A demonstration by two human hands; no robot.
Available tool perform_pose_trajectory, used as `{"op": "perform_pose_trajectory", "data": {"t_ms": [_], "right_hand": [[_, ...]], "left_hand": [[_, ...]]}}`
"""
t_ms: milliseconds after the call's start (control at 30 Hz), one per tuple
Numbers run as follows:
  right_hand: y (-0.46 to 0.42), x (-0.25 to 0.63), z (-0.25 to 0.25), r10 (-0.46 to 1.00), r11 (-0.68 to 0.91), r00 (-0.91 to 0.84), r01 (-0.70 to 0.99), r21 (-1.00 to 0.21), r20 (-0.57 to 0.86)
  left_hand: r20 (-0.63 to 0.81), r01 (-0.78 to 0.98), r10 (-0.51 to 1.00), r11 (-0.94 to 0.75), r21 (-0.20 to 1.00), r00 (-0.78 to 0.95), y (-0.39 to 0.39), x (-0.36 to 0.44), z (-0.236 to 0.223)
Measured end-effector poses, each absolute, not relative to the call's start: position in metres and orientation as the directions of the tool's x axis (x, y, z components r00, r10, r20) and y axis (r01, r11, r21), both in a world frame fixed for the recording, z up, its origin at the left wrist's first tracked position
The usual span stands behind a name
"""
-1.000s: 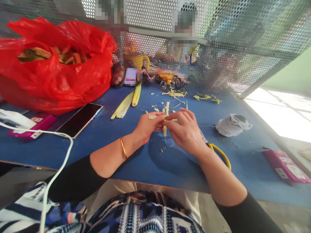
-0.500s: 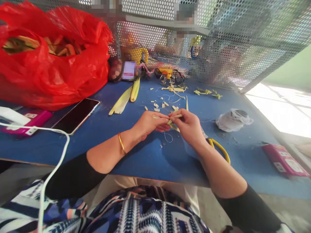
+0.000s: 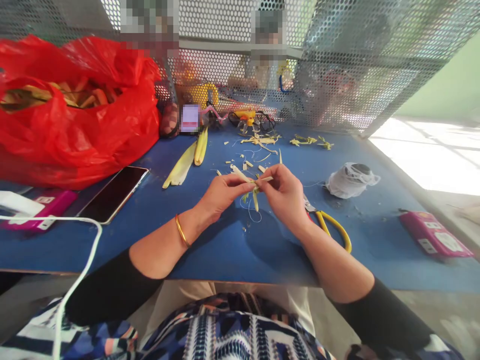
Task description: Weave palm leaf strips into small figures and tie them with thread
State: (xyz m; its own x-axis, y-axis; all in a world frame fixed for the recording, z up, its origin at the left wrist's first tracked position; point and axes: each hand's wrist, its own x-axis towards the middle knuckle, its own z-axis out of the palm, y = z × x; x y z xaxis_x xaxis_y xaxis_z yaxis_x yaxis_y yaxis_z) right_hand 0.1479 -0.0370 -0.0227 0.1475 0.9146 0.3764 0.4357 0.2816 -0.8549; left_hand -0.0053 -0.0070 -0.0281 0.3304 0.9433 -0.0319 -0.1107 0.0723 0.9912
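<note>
My left hand and my right hand meet over the middle of the blue table, both closed in a pinch on pale corn husk strips. One strip end sticks up past my left thumb, another pokes out from my right fingers, and a greenish-yellow piece hangs below. A thin thread loops down under the husk. Small cut husk scraps lie just beyond my fingers. Yellow-handled scissors rest beside my right wrist, partly hidden by it. Two larger husk leaves lie farther off to the left.
A red plastic bag full of husks stands at left, near a phone and a white cable. At right are a plastic-wrapped thread spool and a pink box. A perforated metal screen closes the back.
Both hands keep together on the husk, fingers slightly shifted; the hanging husk piece and the strip above my left thumb show more. The camera view has tilted a little.
</note>
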Motion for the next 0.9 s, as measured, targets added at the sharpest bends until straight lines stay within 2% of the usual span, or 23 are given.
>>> {"op": "perform_pose_trajectory", "data": {"t_ms": [200, 500, 700, 900], "right_hand": [[-0.04, 0.145, -0.021, 0.928, 0.251, 0.172, 0.371, -0.894, 0.331], [-0.039, 0.147, -0.02, 0.915, 0.246, 0.211, 0.383, -0.891, 0.343], [-0.039, 0.146, -0.021, 0.908, 0.25, 0.221, 0.395, -0.884, 0.356], [-0.041, 0.142, -0.02, 0.928, 0.248, 0.208, 0.276, -0.929, 0.309]], "left_hand": [[-0.023, -0.215, 0.907, 0.124, 0.969, 0.421, -0.009, -0.001, -0.028], [-0.155, -0.238, 0.876, 0.288, 0.927, 0.456, -0.008, -0.004, -0.029], [-0.089, -0.276, 0.895, 0.228, 0.934, 0.438, -0.009, 0.0, -0.029], [-0.052, -0.327, 0.907, 0.203, 0.923, 0.417, -0.012, 0.006, -0.027]]}}
